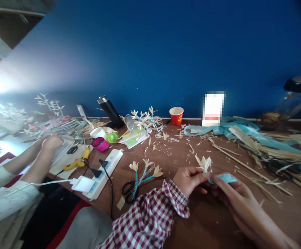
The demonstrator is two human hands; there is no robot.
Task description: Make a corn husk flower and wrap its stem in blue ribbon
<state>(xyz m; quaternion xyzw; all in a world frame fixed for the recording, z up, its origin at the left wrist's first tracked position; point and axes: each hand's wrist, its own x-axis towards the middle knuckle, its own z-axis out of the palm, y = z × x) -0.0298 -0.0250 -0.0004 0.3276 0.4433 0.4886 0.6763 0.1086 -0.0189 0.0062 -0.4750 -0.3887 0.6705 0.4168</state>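
A cream straw flower (204,162) stands upright over the table, its base pinched by my left hand (189,181). My right hand (235,193) meets it at the stem and is closed on a strip of light blue tape (227,177), which shows between thumb and fingers. The fingertips of both hands almost touch, and the stem between them is mostly hidden. Left of my checked sleeve lie several finished-looking straw flowers (143,172) with blue-wrapped stems, resting across black-handled scissors (128,188).
A white power strip (107,173), a yellow glue gun (77,162) and a pink roll (100,144) are at left, beside a co-worker's hands (52,141). At the back stand a black flask (111,112) and a red paper cup (176,116). Blue ribbon (228,129) and straw stalks lie right.
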